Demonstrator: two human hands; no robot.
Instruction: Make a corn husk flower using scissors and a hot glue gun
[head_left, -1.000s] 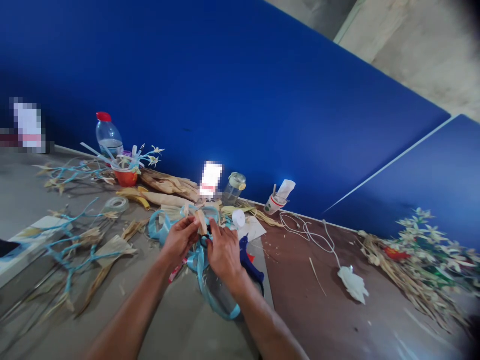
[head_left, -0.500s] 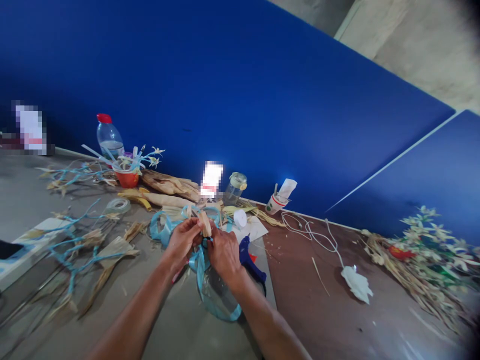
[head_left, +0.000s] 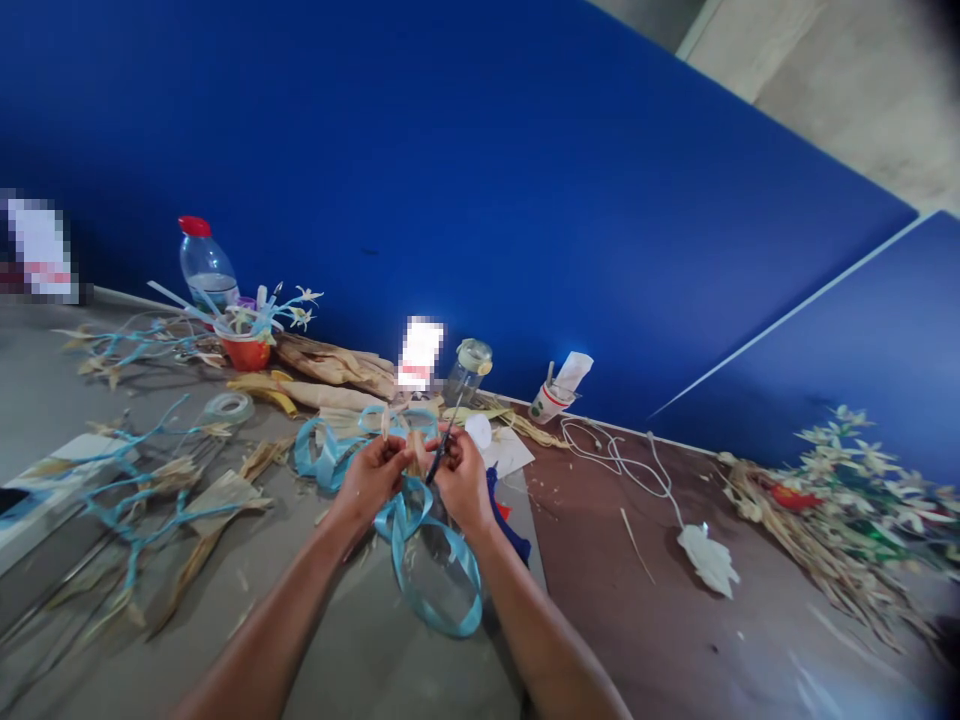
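Observation:
My left hand [head_left: 375, 477] is closed, its thumb and fingertips pinching a piece of pale dried husk [head_left: 416, 447] that stands up between my hands. In my closed right hand [head_left: 461, 482] is a slim dark pointed tool [head_left: 444, 440], its thin tip slanting up and away; its exact kind is unclear. Light-blue ribbon [head_left: 474, 600] lies in loops under and in front of both hands, with more loops left of my left hand. Just behind my right hand is a round white item [head_left: 478, 432]. A dark-blue tool [head_left: 512, 530] lies partly hidden by my right forearm.
At left are blue-wrapped branches [head_left: 135, 530], a tape roll [head_left: 229, 406] and a red cup [head_left: 246, 352]. Behind stand a bottle [head_left: 208, 270], a jar [head_left: 469, 370] and a white cup [head_left: 551, 402]. A white cable [head_left: 616, 452] and flower bundle [head_left: 862, 470] lie right.
My hands have moved slightly apart. The slim dark tool now shows in my right hand with its tip raised; before, it was mostly hidden. The view has shifted slightly.

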